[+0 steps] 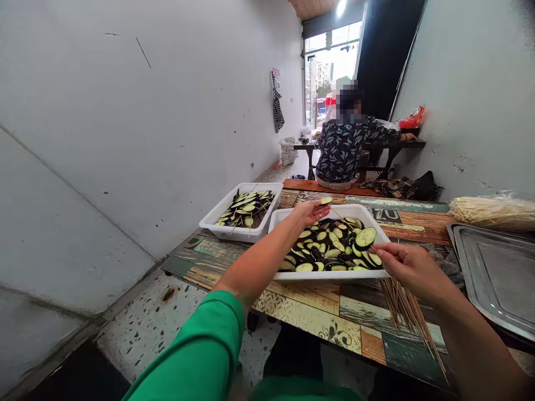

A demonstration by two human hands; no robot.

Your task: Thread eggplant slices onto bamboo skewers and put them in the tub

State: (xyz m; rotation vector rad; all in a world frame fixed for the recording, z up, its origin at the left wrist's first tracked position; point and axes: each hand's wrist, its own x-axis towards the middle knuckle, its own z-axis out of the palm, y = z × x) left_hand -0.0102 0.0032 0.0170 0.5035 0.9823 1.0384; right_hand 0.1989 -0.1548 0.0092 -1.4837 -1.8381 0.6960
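Note:
My left hand (311, 213) pinches a single eggplant slice (326, 200) above the far side of a white tray (288, 277) full of sliced eggplant. Between the fingers of my right hand (402, 259) is a bamboo skewer (341, 218). A large eggplant slice (365, 238) is threaded on it, close to those fingers, over the tray's right part. The skewer slants up towards my left hand. Loose bamboo skewers (407, 314) lie in a bundle on the table below my right hand.
Another white tray (209, 224) holds eggplant slices on skewers at the left. Metal trays (497, 278) and a plastic-wrapped skewer pack (493, 211) lie at the right of the patterned table (298, 298). Ahead, a person (343, 145) sits facing away at another table.

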